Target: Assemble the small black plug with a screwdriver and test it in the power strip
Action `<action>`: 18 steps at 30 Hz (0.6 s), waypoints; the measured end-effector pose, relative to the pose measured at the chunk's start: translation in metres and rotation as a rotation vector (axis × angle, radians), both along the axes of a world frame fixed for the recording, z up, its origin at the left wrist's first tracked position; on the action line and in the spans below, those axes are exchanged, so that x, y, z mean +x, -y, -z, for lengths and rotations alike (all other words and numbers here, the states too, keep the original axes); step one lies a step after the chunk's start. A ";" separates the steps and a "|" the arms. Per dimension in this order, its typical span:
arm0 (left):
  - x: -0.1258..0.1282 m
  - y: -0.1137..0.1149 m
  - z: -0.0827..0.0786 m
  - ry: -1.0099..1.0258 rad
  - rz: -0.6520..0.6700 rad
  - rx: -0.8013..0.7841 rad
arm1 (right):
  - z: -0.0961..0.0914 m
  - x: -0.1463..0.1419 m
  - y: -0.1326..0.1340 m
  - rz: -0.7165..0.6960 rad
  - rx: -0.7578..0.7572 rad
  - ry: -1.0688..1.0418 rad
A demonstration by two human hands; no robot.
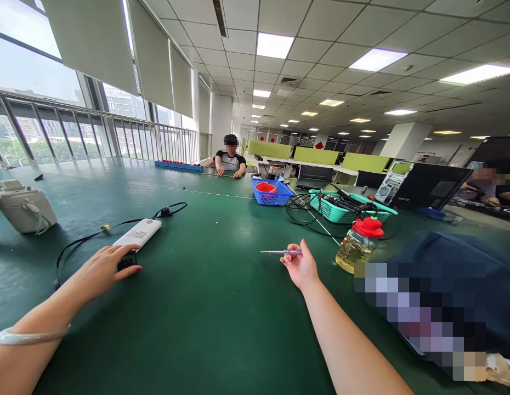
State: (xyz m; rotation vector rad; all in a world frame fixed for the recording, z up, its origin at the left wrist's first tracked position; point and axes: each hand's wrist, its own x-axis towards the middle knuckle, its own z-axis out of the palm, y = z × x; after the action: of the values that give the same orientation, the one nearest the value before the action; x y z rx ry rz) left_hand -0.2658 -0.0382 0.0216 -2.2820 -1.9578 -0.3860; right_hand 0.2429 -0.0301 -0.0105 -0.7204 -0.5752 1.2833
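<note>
My left hand (101, 269) lies at the near end of a white oblong device (143, 231). Its thumb and fingers curl around a black piece (127, 260) there, mostly covered by the hand. A black cord (82, 237) with a yellow tag runs beside the device. Out over the green table, my right hand (300, 266) pinches a slim screwdriver (275, 252) by its clear purplish handle. The thin metal shaft points left, and its tip touches nothing. To the right of this hand stands a clear jar (356, 249) with a red lid and yellowish liquid.
A beige container (24, 206) with a strap stands at left. Farther back are a blue basket (275, 196), a teal basket (333, 211) of cables and a black computer case (431, 184). Dark fabric (456, 258) lies right. A person (230, 159) sits across the green table (197, 329).
</note>
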 end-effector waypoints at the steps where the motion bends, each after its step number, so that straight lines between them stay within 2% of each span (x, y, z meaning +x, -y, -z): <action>1: -0.003 -0.001 0.001 0.003 -0.001 0.001 | 0.000 0.000 0.000 0.005 -0.004 -0.006; 7: -0.015 -0.005 0.008 0.031 0.020 -0.018 | -0.001 0.000 0.001 0.000 0.001 0.000; 18: -0.014 -0.005 0.006 0.061 0.016 -0.092 | 0.001 0.001 -0.001 -0.008 0.015 0.012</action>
State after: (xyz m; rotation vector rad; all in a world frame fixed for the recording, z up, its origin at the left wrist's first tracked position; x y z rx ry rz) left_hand -0.2800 -0.0334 0.0153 -2.3696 -2.0283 -0.3782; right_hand 0.2444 -0.0293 -0.0117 -0.7152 -0.5973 1.2811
